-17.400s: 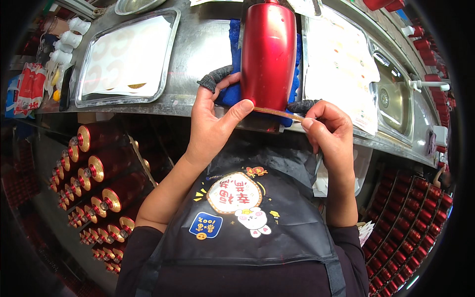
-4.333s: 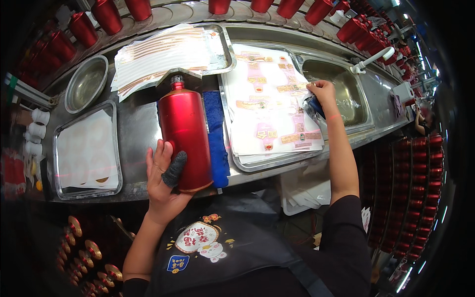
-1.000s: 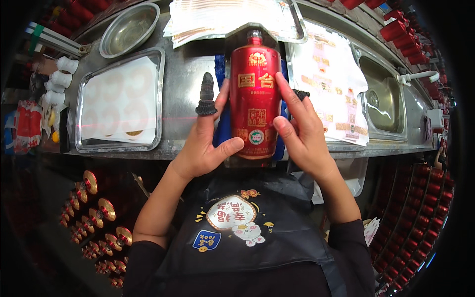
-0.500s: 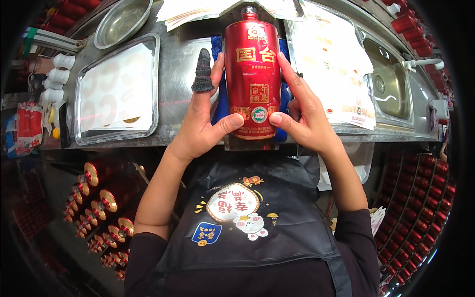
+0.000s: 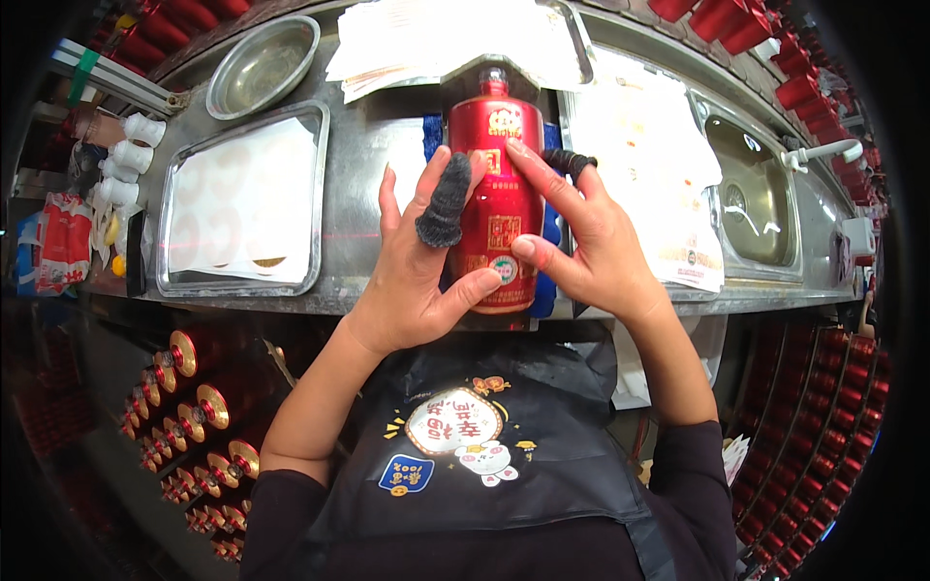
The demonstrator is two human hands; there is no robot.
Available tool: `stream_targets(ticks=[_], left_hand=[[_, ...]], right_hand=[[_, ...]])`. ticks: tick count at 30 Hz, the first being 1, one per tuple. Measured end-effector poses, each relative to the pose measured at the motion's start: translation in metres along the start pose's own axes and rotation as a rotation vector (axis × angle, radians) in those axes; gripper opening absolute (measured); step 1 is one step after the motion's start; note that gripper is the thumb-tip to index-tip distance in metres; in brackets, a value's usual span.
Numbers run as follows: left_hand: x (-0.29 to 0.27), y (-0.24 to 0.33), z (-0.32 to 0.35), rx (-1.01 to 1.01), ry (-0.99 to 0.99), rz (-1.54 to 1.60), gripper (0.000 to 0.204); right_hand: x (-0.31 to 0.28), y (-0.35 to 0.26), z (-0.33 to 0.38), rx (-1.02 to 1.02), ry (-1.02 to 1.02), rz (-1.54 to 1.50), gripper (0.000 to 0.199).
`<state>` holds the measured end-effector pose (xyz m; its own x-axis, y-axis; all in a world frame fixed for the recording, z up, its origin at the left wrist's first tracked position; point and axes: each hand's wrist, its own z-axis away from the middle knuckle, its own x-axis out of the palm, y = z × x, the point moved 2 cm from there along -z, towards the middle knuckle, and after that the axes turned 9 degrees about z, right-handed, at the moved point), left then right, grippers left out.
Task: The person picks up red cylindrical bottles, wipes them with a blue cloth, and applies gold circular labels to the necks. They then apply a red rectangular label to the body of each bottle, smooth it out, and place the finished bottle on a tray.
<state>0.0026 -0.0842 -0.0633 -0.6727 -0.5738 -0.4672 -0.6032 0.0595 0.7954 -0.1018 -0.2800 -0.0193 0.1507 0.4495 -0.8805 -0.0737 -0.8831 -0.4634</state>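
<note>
A shiny red bottle (image 5: 504,211) with gold lettering and decals lies on its back in front of me, its neck pointing away. Blue padding (image 5: 552,232) shows along both its sides. My left hand (image 5: 402,281) rests over the bottle's left side, fingers spread, the thumb on its lower part near a round green-and-white decal. A dark knitted finger cover (image 5: 444,205) sits on one of its fingers. From the right, my right hand (image 5: 605,247) lays its stretched index fingertip on the upper front of the bottle. Its thumb touches lower down, and another finger wears a dark cover.
Left on the metal counter, a tray (image 5: 316,228) holds white sheets, with a metal bowl (image 5: 260,73) behind. Paper sheets (image 5: 436,34) lie beyond the bottle; decal sheets (image 5: 659,179) lie right, beside a sink (image 5: 758,218). Red bottles (image 5: 184,353) stand in rows below.
My left hand has moved inward over the bottle's front, from its side. My right index finger has shifted from the bottle's edge onto its upper front. The view has tipped slightly.
</note>
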Motion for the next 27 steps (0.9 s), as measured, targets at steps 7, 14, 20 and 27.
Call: stream_targets(ticks=[7, 14, 20, 27], left_hand=[[0.000, 0.000, 0.000, -0.012, 0.004, 0.021, 0.083], [-0.001, 0.003, -0.006, -0.009, -0.033, -0.039, 0.080], [-0.003, 0.005, -0.008, -0.014, -0.029, -0.031, 0.080], [-0.003, 0.004, -0.008, -0.010, -0.009, -0.031, 0.080]], right_hand=[[-0.001, 0.000, 0.000, 0.021, -0.012, -0.029, 0.079], [-0.008, -0.003, -0.013, 0.086, 0.037, -0.005, 0.067], [-0.007, -0.007, -0.016, 0.118, 0.057, 0.043, 0.068], [-0.004, -0.009, -0.009, 0.105, 0.015, 0.030, 0.071]])
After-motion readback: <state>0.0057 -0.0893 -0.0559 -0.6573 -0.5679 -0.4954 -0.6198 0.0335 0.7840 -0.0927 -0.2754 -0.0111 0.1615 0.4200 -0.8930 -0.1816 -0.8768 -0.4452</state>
